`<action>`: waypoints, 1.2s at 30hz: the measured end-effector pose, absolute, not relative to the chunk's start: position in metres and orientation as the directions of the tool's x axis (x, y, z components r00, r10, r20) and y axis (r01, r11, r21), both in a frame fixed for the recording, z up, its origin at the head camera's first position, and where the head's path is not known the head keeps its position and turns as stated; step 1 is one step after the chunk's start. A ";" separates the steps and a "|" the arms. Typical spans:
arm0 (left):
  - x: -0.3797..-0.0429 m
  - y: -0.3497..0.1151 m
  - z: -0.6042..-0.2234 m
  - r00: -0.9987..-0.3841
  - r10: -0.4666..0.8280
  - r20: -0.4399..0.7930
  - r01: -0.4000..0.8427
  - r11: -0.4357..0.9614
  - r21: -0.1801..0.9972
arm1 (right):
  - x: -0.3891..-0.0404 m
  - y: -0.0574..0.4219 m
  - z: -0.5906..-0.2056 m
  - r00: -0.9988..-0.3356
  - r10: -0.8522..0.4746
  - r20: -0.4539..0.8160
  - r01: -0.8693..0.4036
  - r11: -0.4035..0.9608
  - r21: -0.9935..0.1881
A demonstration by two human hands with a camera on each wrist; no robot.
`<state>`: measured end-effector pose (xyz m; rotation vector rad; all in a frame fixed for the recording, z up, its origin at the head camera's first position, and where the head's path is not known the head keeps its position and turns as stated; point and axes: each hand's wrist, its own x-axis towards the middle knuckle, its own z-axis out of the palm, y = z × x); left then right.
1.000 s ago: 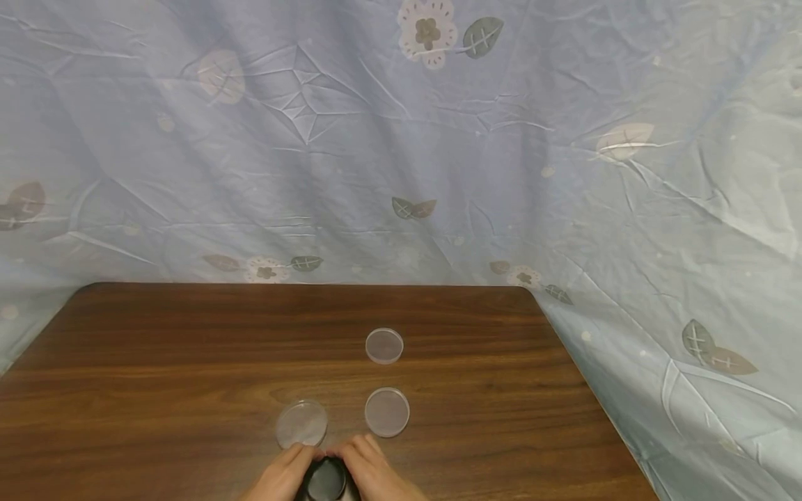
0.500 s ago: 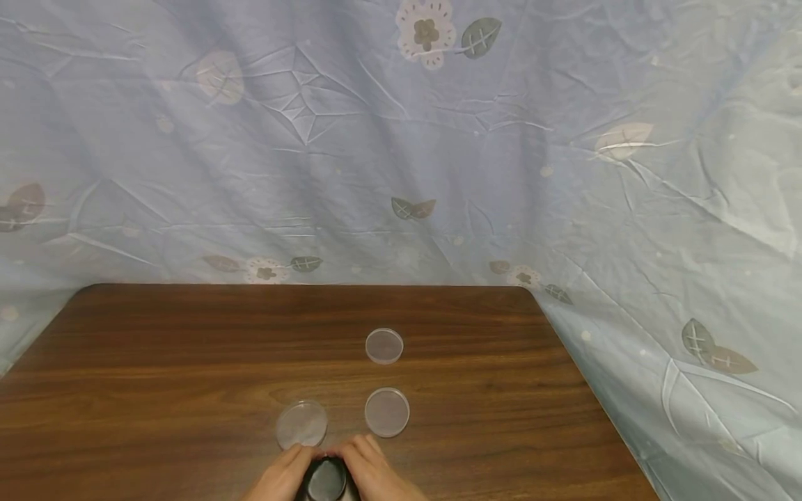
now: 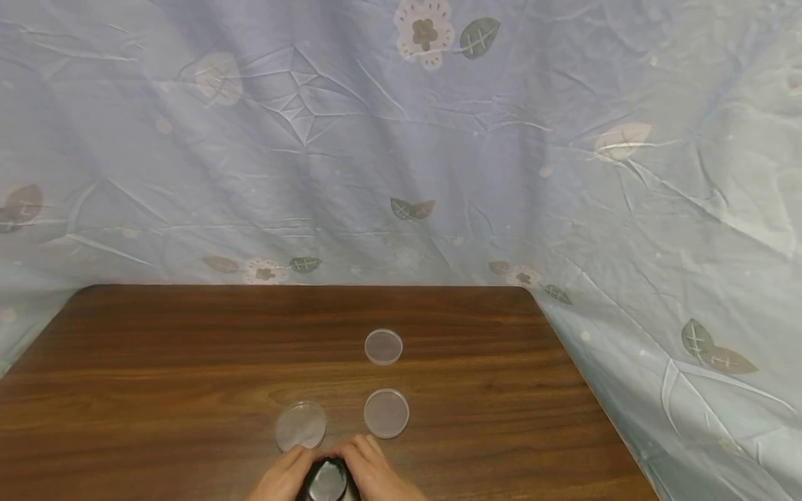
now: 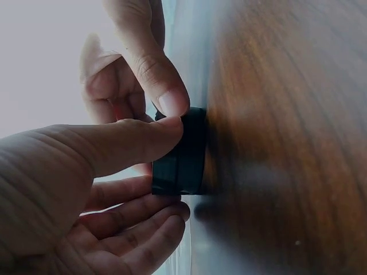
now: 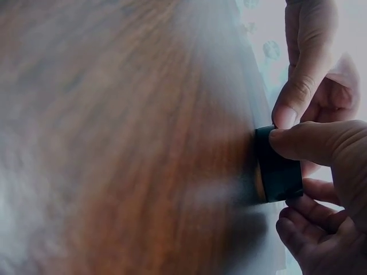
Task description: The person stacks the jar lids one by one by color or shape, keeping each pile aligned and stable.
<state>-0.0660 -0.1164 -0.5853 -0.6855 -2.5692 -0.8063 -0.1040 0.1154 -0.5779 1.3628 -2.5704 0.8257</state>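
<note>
Both hands hold a short, dark, round thing (image 3: 328, 480) between them at the bottom of the head view. Its top is a shiny grey disc and its side a smooth black band (image 4: 178, 166); its exact kind cannot be told. My left hand (image 3: 285, 476) grips it from the left, thumb (image 4: 163, 137) pressed on the band. From the right, my right hand (image 3: 376, 473) grips it, its thumb (image 5: 287, 140) on the band too. The two thumb tips meet there. Fingers of both hands curl in behind, partly hidden. The thing is close over the wooden table (image 3: 156, 390).
A clear shallow round dish (image 3: 301, 426) lies just beyond my left fingers, overlapped by them in the head view. To its right lies a second clear dish (image 3: 386, 413), with a third (image 3: 383, 347) farther back. A patterned pale cloth (image 3: 351, 160) hangs behind the table.
The grey top of the held thing catches more light and looks brighter than before, so its tilt has shifted slightly. Both hands and the dishes stay in place.
</note>
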 end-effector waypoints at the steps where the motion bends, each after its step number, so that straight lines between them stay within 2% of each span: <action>1: -0.066 -0.116 -0.585 -0.823 0.334 0.459 0.536 0.723 0.436 | -0.104 0.115 -0.578 -0.590 -0.731 0.342 -0.793 0.443 -0.419; 6: -0.064 -0.114 -0.583 -0.853 0.312 0.418 0.498 0.727 0.473 | -0.104 0.115 -0.577 -0.576 -0.731 0.367 -0.805 0.430 -0.408; 10: -0.064 -0.114 -0.582 -0.862 0.309 0.402 0.486 0.730 0.480 | -0.101 0.114 -0.568 -0.583 -0.724 0.368 -0.794 0.411 -0.448; 17: -0.066 -0.114 -0.587 -0.821 0.331 0.465 0.539 0.717 0.442 | -0.093 0.114 -0.541 -0.588 -0.712 0.382 -0.783 0.385 -0.488; 23: -0.069 -0.114 -0.593 -0.797 0.337 0.502 0.560 0.724 0.402 | -0.100 0.116 -0.569 -0.616 -0.715 0.330 -0.758 0.424 -0.495; 29: -0.069 -0.113 -0.598 -0.791 0.310 0.528 0.548 0.743 0.384 | -0.103 0.118 -0.577 -0.582 -0.723 0.372 -0.797 0.418 -0.435; 36: -0.077 -0.116 -0.600 -0.767 0.334 0.548 0.579 0.726 0.369 | -0.094 0.119 -0.526 -0.541 -0.733 0.412 -0.830 0.387 -0.401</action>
